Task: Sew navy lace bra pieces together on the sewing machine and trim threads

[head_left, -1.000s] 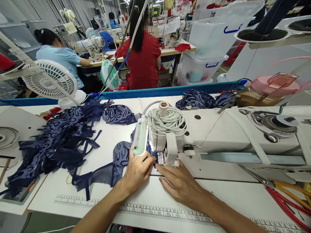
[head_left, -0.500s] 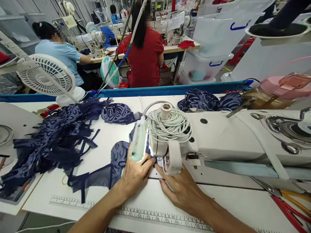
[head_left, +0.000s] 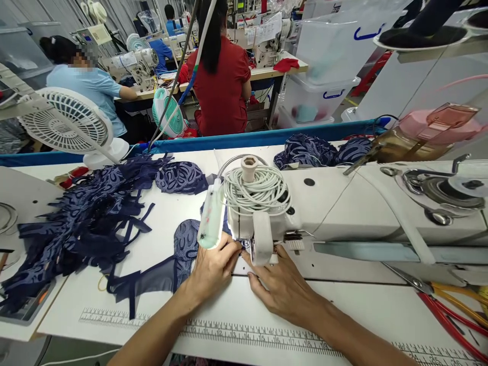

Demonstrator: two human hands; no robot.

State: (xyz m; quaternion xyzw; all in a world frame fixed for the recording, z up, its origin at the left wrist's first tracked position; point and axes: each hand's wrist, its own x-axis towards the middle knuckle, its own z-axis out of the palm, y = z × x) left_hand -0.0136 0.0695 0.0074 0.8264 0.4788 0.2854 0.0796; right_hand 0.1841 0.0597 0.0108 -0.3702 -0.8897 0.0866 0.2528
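A navy patterned bra piece (head_left: 186,244) lies left of the needle of a white sewing machine (head_left: 343,203), with a sheer band trailing to the left. My left hand (head_left: 213,267) is closed on the edge of this piece beside the presser foot (head_left: 246,245), fingertips pinched together. A lit lamp (head_left: 211,218) partly covers that hand. To the right of the needle, my right hand (head_left: 280,284) lies palm down on the machine bed with its fingers apart. Its index fingertip is near the presser foot, and a white guard (head_left: 263,239) hides part of its fingers.
A heap of navy pieces (head_left: 80,223) lies at left, and a single cup (head_left: 180,177) lies behind the lamp. Coiled white cord (head_left: 257,188) sits on the machine head. Red-handled scissors (head_left: 430,300) are at right. A white fan (head_left: 68,119) stands behind; co-workers sit beyond.
The whole view has shifted slightly, so most things appear farther left. My hands stay by the presser foot with small finger movements. A thin thread now shows above the machine arm.
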